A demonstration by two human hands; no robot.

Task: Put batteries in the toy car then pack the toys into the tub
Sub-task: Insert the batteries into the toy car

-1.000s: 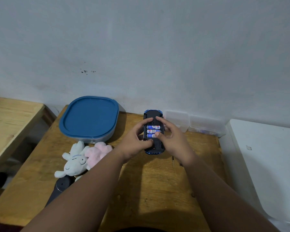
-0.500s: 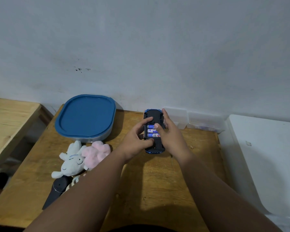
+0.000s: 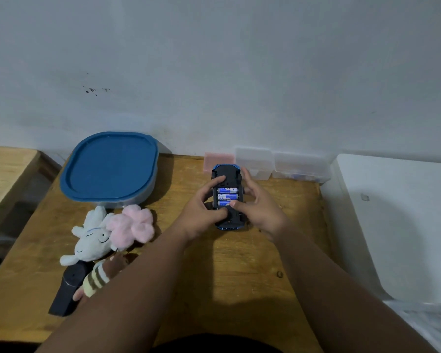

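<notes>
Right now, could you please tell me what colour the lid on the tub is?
Blue lid, clearest in the head view.

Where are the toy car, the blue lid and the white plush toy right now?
toy car (image 3: 226, 172): head view, black underside near its far end.
blue lid (image 3: 111, 165): head view, flat middle of its top.
white plush toy (image 3: 93, 241): head view, on its face.

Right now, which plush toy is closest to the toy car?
The pink plush; the white plush lies left of it, the striped plush nearer the person.
</notes>
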